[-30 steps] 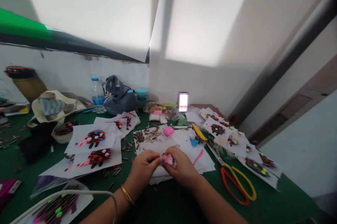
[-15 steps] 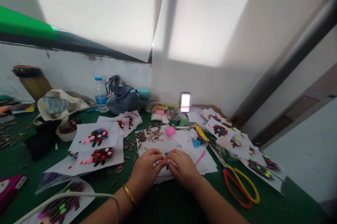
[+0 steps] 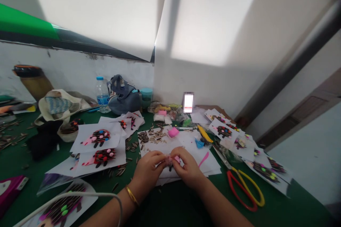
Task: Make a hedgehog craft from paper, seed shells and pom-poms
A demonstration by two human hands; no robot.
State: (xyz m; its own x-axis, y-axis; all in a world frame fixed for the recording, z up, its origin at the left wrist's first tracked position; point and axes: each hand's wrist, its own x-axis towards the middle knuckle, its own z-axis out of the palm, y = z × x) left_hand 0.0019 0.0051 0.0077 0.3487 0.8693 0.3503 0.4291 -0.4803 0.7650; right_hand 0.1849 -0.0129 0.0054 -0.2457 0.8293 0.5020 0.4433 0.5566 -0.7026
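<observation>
My left hand (image 3: 149, 168), with a gold bangle at its wrist, pinches the left side of a small clear bag with pink bits in it (image 3: 169, 160). The other side of that bag is between the closed fingers of my right hand (image 3: 187, 167). Both hands are close together over white paper sheets (image 3: 189, 146). On the paper beyond them lie sunflower seeds (image 3: 157, 135), a pink clay lump (image 3: 173, 132) and a blue piece (image 3: 198, 143). A pink plastic tool (image 3: 204, 159) lies right of my right hand.
Scissors (image 3: 243, 188) lie at the right. Hedgehog pictures (image 3: 99, 138) are stacked at the left, with more (image 3: 223, 131) at the right. A bottle (image 3: 102, 95), a blue-grey bag (image 3: 124, 99) and a phone (image 3: 188, 102) stand at the back. A cable (image 3: 87, 194) crosses the lower left.
My right hand's fingers have shifted slightly up and apart from my left fingers, and more of the pink stuff shows between them. The view has moved very slightly.
</observation>
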